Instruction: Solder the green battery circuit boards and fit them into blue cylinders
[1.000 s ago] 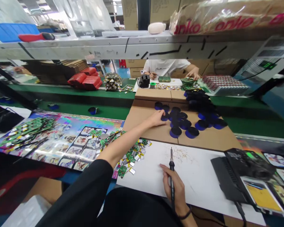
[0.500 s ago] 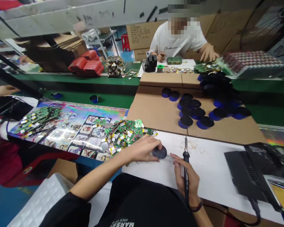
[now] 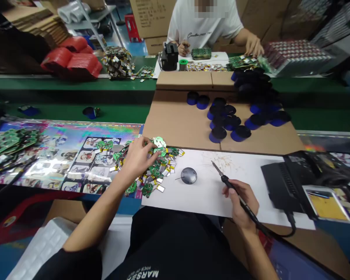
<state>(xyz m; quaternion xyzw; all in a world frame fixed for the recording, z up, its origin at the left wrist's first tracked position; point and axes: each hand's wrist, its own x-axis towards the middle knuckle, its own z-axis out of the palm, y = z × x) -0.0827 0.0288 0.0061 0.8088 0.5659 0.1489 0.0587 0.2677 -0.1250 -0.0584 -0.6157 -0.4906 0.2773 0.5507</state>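
My left hand is in the pile of small green circuit boards with silvery battery packs. Its thumb and fingertips close around the edge of a round green circuit board at the top of the heap. On the white sheet, between my hands, lies a dark round disc-shaped part with a thin wire sticking out to its left. A soldering iron is gripped in my right hand, its metal tip pointing up and left above the sheet.
Blue-and-black round cases stand on a cardboard sheet ahead. A black box-shaped unit with a cable sits at right, beside a tray with a yellow pad. Across the green bench, a person handles boards.
My left hand has let go of the dark disc and moved left onto the board pile. My right hand has tilted the soldering iron leftward. The view has shifted.
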